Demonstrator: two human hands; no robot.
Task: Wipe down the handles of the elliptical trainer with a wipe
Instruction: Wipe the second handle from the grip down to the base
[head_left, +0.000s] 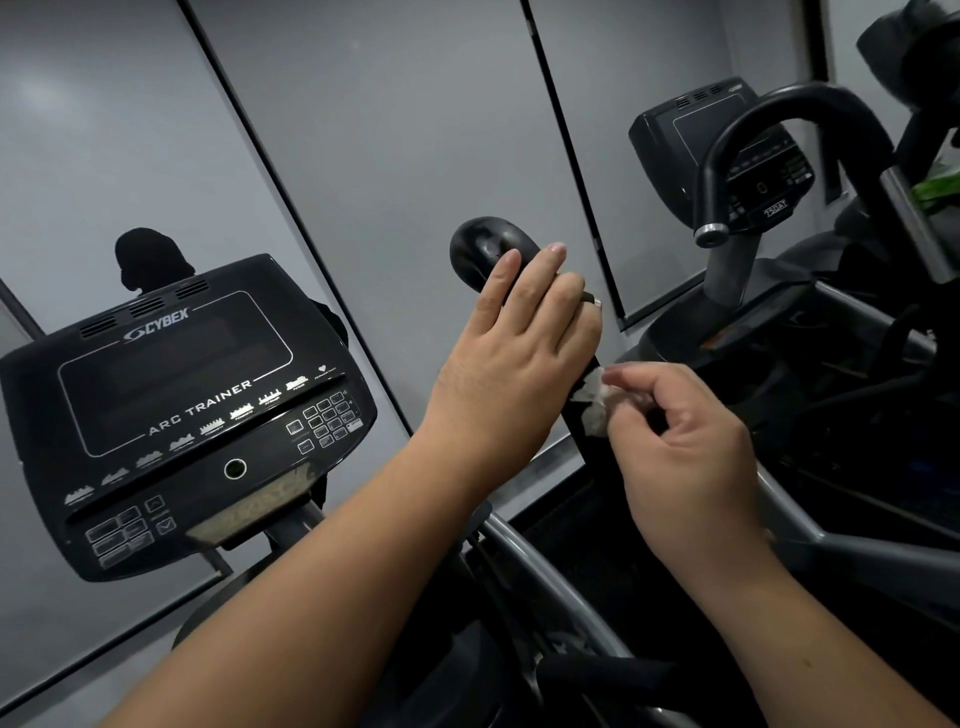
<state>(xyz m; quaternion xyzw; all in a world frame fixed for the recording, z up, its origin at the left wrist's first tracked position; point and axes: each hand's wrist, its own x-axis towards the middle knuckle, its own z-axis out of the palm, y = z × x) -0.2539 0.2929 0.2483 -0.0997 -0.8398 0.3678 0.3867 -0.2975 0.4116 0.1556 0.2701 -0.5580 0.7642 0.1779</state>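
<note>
Dim, cool indoor light with a grey cast. A soft pale glare patch sits on the wall panel (47, 98) at upper left. The glossy black console (176, 410) shows faint reflections. Dark machine parts at right and bottom lose detail in shadow. Wide-angle distortion tilts the wall seams. Focus is slightly soft throughout.

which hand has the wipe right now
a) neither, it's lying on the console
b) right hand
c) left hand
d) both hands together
b: the right hand pinches the crumpled white wipe against the black handle, while the left hand rests higher up on that handle with its fingers fairly straight and no wipe in it.
</note>
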